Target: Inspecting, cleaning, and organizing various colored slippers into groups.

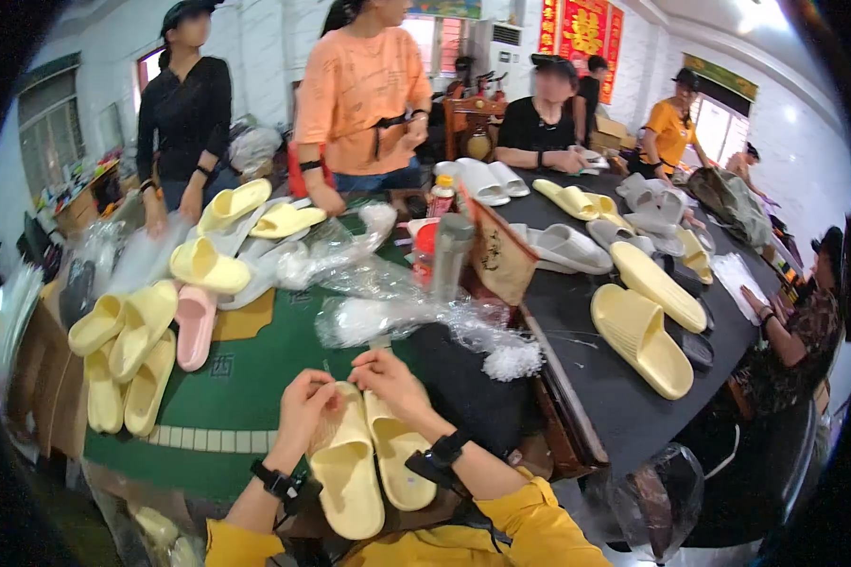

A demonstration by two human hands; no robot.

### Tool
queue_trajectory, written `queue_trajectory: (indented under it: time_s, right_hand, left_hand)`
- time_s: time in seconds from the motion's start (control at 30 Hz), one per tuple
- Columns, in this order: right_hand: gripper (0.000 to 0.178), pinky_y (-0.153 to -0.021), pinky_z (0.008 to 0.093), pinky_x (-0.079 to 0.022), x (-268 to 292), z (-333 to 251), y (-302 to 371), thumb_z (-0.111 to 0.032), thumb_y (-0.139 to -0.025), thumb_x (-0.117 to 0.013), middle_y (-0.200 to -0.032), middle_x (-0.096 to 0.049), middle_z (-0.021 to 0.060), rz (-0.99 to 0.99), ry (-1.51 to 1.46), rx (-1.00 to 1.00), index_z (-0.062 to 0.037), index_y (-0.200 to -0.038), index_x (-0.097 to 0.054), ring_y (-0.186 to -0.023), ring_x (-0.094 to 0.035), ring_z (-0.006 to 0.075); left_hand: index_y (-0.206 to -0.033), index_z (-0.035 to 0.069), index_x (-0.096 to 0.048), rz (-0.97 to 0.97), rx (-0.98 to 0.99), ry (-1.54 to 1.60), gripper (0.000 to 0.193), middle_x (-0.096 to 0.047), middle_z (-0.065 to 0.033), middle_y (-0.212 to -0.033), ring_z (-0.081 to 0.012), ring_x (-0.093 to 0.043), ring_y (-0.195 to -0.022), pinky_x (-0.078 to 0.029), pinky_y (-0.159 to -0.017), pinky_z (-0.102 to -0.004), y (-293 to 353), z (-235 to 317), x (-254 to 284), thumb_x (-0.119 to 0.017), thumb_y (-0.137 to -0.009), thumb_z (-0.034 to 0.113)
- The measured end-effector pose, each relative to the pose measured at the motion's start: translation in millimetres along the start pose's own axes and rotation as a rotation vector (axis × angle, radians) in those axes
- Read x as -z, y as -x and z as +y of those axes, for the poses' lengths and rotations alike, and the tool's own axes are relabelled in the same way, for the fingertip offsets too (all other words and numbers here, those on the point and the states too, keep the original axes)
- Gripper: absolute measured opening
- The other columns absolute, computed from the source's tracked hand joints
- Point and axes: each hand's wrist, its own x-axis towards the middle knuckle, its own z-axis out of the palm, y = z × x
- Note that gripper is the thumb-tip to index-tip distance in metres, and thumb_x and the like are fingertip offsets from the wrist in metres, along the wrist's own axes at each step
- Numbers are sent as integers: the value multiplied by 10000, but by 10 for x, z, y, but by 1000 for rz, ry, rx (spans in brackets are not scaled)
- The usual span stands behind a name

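A pair of pale yellow slide slippers (346, 472) lies side by side right in front of me, at the near edge of the green table. My left hand (308, 408) is at the far end of the left slipper, with its fingers curled together. Close beside it, my right hand (390, 382) is over the far end of the right slipper (399, 452), fingers pinched. Whatever the fingers hold is too small to make out. Just beyond my hands lies a clear plastic bag with white strands (364, 321).
More yellow slippers (147, 331) and a pink slipper (196, 326) lie to the left. A wooden panel (501, 250) stands beside a clear bottle (452, 248) and a red container (425, 250). Grey and yellow slippers (641, 340) cover the black table at right. Several people surround the tables.
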Motion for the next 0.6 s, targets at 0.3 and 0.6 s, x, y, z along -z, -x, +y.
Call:
queue_trajectory:
  time_s: [0.3,0.6]
  right_hand:
    - [127,-740,214,-452,20,21,17,-62,-878,-655,-892,-616,-7,23,-4,-13,-20,-991,-615,-816,-557,64]
    - [127,-633,186,-374,-47,-86,72,-131,-923,-630,-842,-609,-43,68,-178,-101,-49,-1020,-631,-714,-489,27]
  left_hand:
    - [-972,11,-605,54,-98,-125,88,-604,18,-764,-34,-511,-631,-418,-559,-205,-17,22,-165,-555,-950,80]
    - [-983,2,-624,24,-138,-194,131,-548,31,-728,-32,-466,-631,-389,-568,-208,27,24,-154,-563,-953,115]
